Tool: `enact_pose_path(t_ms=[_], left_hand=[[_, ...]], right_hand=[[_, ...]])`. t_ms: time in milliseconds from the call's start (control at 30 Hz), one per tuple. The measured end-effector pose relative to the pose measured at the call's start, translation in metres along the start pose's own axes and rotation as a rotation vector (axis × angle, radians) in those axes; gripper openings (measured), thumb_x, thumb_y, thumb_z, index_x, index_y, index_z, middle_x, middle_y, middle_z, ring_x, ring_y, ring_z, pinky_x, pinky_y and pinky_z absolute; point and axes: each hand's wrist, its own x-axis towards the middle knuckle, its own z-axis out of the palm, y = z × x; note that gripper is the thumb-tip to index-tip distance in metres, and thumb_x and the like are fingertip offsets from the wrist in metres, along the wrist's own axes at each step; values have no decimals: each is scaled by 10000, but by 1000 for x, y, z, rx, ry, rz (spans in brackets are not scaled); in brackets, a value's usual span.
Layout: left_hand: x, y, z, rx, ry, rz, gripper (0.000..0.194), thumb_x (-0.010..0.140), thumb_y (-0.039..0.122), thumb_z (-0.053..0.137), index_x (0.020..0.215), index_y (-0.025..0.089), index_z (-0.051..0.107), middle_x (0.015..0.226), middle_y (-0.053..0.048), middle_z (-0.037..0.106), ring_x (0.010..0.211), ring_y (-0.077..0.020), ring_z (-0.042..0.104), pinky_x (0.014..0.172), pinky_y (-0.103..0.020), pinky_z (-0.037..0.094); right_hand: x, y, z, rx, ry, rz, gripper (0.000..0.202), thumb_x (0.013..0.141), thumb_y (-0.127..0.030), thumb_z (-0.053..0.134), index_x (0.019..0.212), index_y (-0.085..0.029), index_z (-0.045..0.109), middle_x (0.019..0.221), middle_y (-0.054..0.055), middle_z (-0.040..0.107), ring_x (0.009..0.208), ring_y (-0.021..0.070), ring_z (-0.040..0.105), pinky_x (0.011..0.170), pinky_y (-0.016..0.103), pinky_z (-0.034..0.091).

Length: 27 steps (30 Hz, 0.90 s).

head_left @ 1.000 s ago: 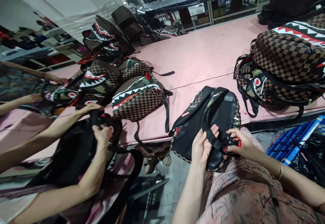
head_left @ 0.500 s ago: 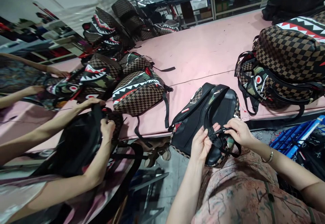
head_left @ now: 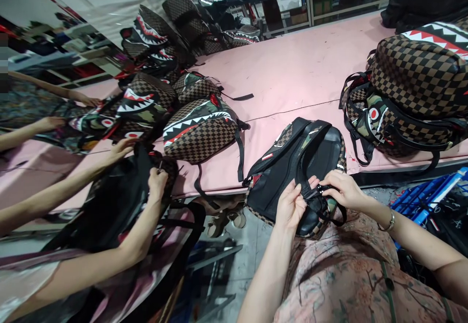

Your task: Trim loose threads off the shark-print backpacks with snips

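A backpack (head_left: 276, 186) lies back side up, partly on the table edge and partly against my lap, with black padding and brown checkered trim. My left hand (head_left: 291, 205) is closed on the lower part of its black shoulder strap (head_left: 302, 167), thumb on top and fingers beneath. My right hand (head_left: 341, 189) pinches a small black piece (head_left: 321, 189) with shiny spots against the strap's lower end. Whether that piece is a strap end or a small tool, I cannot tell. A loop of black webbing (head_left: 341, 215) hangs below my right fingers.
Checkered shark-mouth backpacks are stacked on the pink table (head_left: 288, 74) at right (head_left: 417, 76), and one lies at centre left (head_left: 201, 132). At left, a co-worker's hands (head_left: 158, 181) handle a black-backed bag. Blue folded frames (head_left: 424, 198) stand at lower right.
My right fingers and the small black piece have moved slightly left, closer to the strap. My left hand keeps its hold. The co-worker's far hand has shifted left.
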Motion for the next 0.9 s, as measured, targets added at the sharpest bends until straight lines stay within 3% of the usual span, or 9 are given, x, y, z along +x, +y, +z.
enact_pose_path(t_ms=[200, 567, 900], left_hand=[[-1, -1, 5, 9, 23, -3, 251, 748, 80, 571, 994, 101, 522, 1150, -210, 584, 1102, -304, 528, 900, -438, 459], [2, -3, 4, -11, 18, 9, 283, 741, 43, 530, 1017, 101, 494, 1138, -228, 585, 1112, -323, 516, 929, -539, 389], [2, 0, 6, 30, 35, 8, 257, 762, 61, 538, 1007, 121, 486, 1063, -195, 633, 1079, -306, 546, 912, -526, 417]], right_hand=[[2, -7, 0, -71, 9, 17, 162, 874, -271, 463, 913, -166, 581, 813, 57, 577, 766, 175, 505, 699, 303, 405], [3, -12, -1, -149, -4, 19, 185, 885, -279, 443, 874, -151, 577, 775, 53, 564, 727, 175, 485, 667, 293, 380], [3, -16, 1, -189, -26, 39, 182, 871, -260, 457, 787, -160, 583, 732, 52, 565, 697, 175, 467, 651, 300, 357]])
